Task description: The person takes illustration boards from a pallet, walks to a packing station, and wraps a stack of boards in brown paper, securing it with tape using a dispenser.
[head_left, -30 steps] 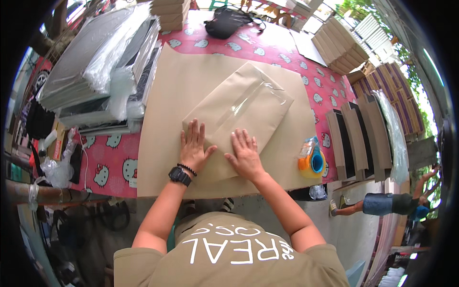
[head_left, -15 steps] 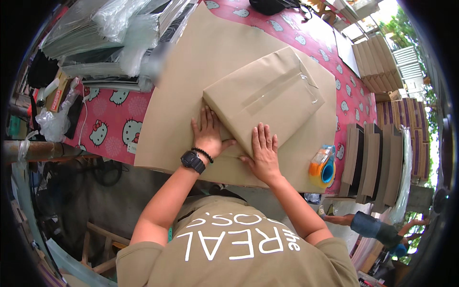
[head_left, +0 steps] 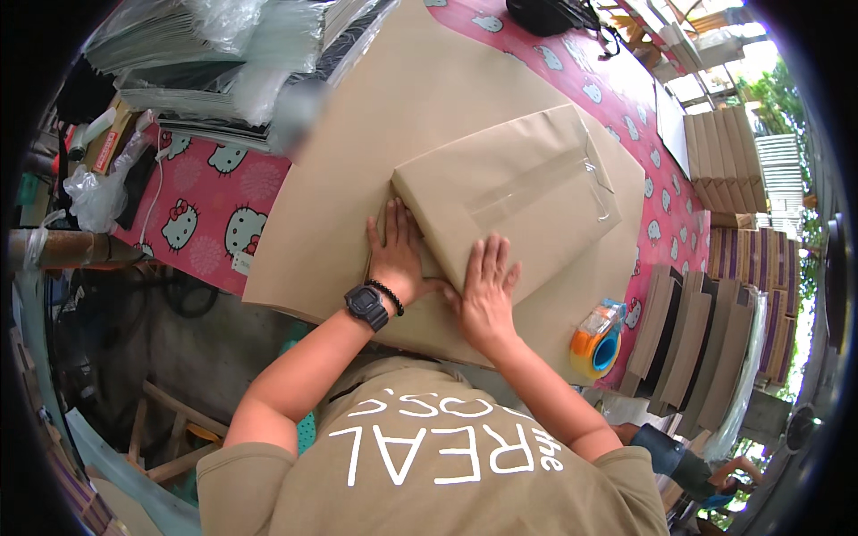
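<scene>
A box-shaped parcel (head_left: 527, 179) wrapped in brown paper lies tilted on large sheets of brown paper (head_left: 331, 205). A strip of clear tape (head_left: 536, 189) runs along its top. My left hand (head_left: 395, 259), with a black watch and a beaded bracelet on the wrist, lies against the parcel's near left side, fingers stretched along the paper. Flat on the parcel's near corner rests my right hand (head_left: 487, 299), its fingers extended. The two thumbs come close together at that corner. To the right, an orange tape dispenser (head_left: 597, 339) with a blue core stands on the brown paper.
Stacks of plastic-wrapped flat sheets (head_left: 206, 71) fill the far left of the pink patterned table (head_left: 198, 192). A black bag (head_left: 550, 16) lies at the back. Cardboard stacks (head_left: 688, 344) stand at the right, where another person (head_left: 675, 456) is partly in view.
The view has shifted slightly. Both hands stay at the parcel's near corner, and the right hand's fingers now lie a little farther onto its top.
</scene>
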Available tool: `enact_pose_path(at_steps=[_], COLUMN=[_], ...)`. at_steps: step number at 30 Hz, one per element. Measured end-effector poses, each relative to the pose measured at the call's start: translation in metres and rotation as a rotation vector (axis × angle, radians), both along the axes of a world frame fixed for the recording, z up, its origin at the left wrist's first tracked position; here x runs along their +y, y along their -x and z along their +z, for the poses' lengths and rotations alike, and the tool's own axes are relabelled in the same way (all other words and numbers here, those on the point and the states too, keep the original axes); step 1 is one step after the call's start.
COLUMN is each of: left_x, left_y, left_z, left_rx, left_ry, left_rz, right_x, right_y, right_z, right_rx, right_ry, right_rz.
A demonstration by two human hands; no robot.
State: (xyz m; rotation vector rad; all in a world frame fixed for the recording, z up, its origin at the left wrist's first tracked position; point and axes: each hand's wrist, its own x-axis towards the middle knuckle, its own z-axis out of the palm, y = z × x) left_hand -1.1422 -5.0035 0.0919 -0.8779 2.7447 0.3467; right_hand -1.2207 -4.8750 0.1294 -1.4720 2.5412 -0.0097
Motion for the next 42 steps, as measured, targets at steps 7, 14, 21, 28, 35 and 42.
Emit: enact_pose_path(at_steps=[7, 14, 21, 28, 35, 42], left_x=[-0.002, -0.001, -0.003, -0.041, -0.066, -0.077], left_y=[0.001, 0.003, -0.009, -0.031, -0.023, -0.016], left_z=[0.008, -0.017, -0.021, 0.014, 0.007, 0.016], left_rx=[0.051, 0.304, 0.121, 0.526, 0.345, 0.301], left_ry=[-0.089, -0.005, 0.007, -0.326, -0.311, -0.236], left_rz=[-0.028, 0.011, -0.021, -0.4, -0.682, -0.869], right_x=[-0.17, -0.16, 0.023, 0.023, 0.01, 0.001], right_y=[0.027, 0.023, -0.045, -0.065, -0.106, -0.097], right_z=[-0.01, -0.007, -0.036, -0.04, -0.05, -0.044], right_rx=[0.043, 0.004, -0.603, -0.246, -0.144, -0.115], right_ry=[0.16, 0.466, 0.505, 0.477, 0.672, 0.623], right_rz=[0.027, 0.246, 0.137, -0.033, -0.408, -0.558])
